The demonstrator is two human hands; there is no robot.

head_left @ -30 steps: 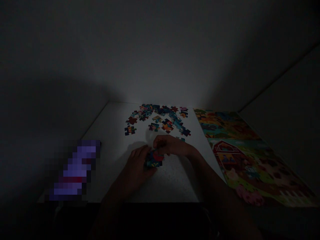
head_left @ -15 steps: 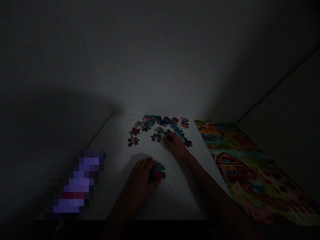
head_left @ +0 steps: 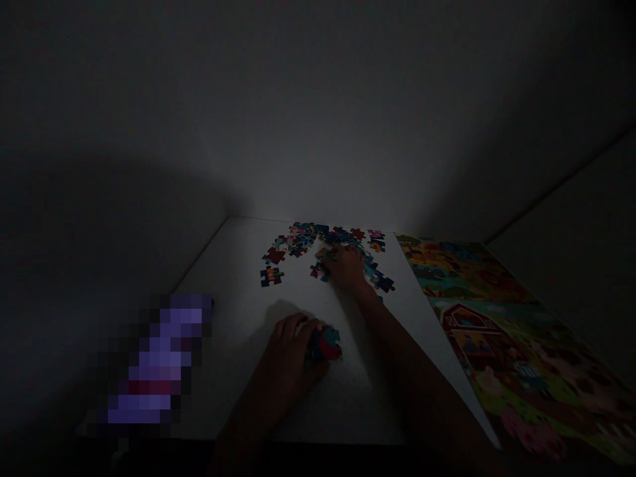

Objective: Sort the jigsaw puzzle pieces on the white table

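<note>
On the white tabletop, my left hand [head_left: 292, 348] is closed around a jigsaw puzzle piece [head_left: 328, 343] with red and teal on it. Whether more pieces lie beneath it, I cannot tell. Farther out, my right hand [head_left: 348, 268] bends its fingers over a puzzle piece [head_left: 326, 254], thumb and fingertips at its edge. Just left of that thumb lies another piece [head_left: 317, 270]. Several loose pieces [head_left: 303, 232] form an arc along the back, and one piece [head_left: 271, 276] lies apart at the left. My right hand covers part of the pile.
Colourful farm-scene picture sheets [head_left: 527, 371] lie along the right side. A blurred-out purple object [head_left: 159, 361] is at the left edge of the table [head_left: 228, 285]. A grey wall [head_left: 318, 132] rises behind, and the light is dim.
My right hand has moved farther out over the pieces, its fingers spreading from a tight pinch. My left hand keeps hold of its puzzle piece. The view has shifted slightly.
</note>
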